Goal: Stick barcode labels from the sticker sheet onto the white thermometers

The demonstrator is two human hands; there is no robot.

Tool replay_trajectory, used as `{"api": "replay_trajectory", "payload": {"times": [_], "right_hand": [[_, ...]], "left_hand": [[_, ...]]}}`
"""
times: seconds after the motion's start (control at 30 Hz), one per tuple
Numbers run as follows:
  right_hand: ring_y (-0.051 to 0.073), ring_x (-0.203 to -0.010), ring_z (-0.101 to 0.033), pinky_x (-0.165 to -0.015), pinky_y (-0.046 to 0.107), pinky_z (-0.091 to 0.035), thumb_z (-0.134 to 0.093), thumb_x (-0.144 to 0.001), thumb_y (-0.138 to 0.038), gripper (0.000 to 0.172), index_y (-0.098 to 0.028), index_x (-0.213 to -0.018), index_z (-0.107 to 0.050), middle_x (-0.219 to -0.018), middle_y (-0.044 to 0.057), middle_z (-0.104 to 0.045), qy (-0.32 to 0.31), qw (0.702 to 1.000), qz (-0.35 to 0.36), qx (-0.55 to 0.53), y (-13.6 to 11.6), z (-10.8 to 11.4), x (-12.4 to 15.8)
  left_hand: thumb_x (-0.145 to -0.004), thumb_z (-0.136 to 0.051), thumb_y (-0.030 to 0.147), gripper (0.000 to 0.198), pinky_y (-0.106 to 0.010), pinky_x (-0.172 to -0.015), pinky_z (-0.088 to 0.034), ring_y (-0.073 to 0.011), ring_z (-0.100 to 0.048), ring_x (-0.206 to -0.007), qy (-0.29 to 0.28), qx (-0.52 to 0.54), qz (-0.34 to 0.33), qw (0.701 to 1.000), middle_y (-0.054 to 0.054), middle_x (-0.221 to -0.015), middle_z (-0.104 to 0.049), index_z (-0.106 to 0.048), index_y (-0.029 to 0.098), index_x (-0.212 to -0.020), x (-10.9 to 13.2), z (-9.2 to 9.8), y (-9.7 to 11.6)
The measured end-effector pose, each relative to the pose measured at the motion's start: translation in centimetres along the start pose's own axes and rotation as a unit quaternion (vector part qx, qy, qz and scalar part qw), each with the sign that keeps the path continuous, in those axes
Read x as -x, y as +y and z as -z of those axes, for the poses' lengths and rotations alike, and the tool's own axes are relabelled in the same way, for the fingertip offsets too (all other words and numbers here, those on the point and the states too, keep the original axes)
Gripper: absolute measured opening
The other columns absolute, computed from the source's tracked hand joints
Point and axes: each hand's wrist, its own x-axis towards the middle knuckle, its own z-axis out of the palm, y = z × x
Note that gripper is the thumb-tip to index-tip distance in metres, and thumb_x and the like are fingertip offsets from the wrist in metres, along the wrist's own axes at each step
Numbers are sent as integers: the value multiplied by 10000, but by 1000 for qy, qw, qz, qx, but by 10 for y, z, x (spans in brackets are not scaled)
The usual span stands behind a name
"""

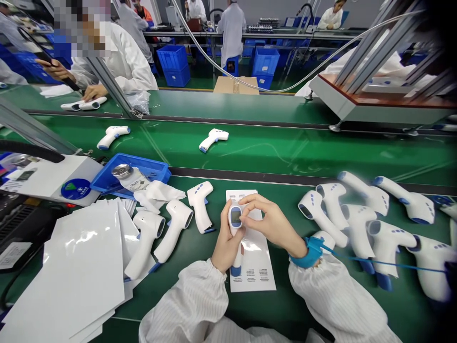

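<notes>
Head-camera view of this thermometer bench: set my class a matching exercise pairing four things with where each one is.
Things
1. White thermometer
2. Blue wrist strap
3. Printed white leaflet
4. Blue plastic tray

Places
A. Around the wrist of the right hand
B. Beside a white device, left of the hands
C. Gripped in the left hand
D. Flat on the green belt, under the hands

Pairs: 1-C, 2-A, 3-D, 4-B
</notes>
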Motion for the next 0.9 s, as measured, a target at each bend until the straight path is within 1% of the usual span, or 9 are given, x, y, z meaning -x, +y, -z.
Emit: {"api": "replay_trajectory", "payload": {"times": [0.13,0.27,0.43,0.57,0.7,0.9], "right_hand": [[203,-983,-666,-915,368,-498,-637,-784,-175,84,-224,-715,-643,-999,26,-723,-19,1000,-11,-19,-1,1,-10],[193,-942,-681,-891,345,-501,-639,-781,-167,77,-219,-724,-651,-968,18,-731,-41,999,-9,-15,-5,5,-16],[187,-916,-685,-877,328,-496,-633,-774,-147,89,-215,-721,-656,-930,9,-737,-65,998,-6,9,-8,9,-23],[186,-874,-681,-852,324,-499,-630,-776,-160,82,-215,-720,-651,-890,4,-732,-81,996,-10,25,-9,10,-25],[189,-893,-679,-863,322,-495,-636,-773,-164,77,-216,-717,-651,-910,5,-733,-81,996,-15,20,-9,10,-25],[188,-890,-682,-863,319,-493,-640,-771,-166,77,-218,-715,-654,-917,3,-735,-81,996,-18,20,-9,9,-26]], "left_hand": [[-852,-584,260,761,-223,-381,-438,-79,-562,-589,8,-4,-13,1000,-102,-1602,-201,-206,365,-1503,0,-1,1],[-847,-536,184,748,-219,-383,-431,-72,-547,-586,4,-10,-8,1000,-71,-1621,-152,-208,380,-1491,2,-2,3],[-857,-528,181,734,-218,-383,-420,-67,-544,-582,1,-12,0,1000,-54,-1623,-153,-211,386,-1487,3,-2,5],[-855,-528,174,743,-220,-400,-444,-77,-565,-622,4,-14,2,1000,-52,-1625,-144,-202,376,-1491,2,-1,5],[-861,-523,178,732,-233,-390,-448,-58,-553,-566,-6,-15,-4,1000,-50,-1630,-130,-201,391,-1483,1,0,3],[-871,-531,205,715,-237,-380,-442,-51,-552,-530,-10,-16,-6,1000,-57,-1632,-129,-200,395,-1475,1,1,1]]}}
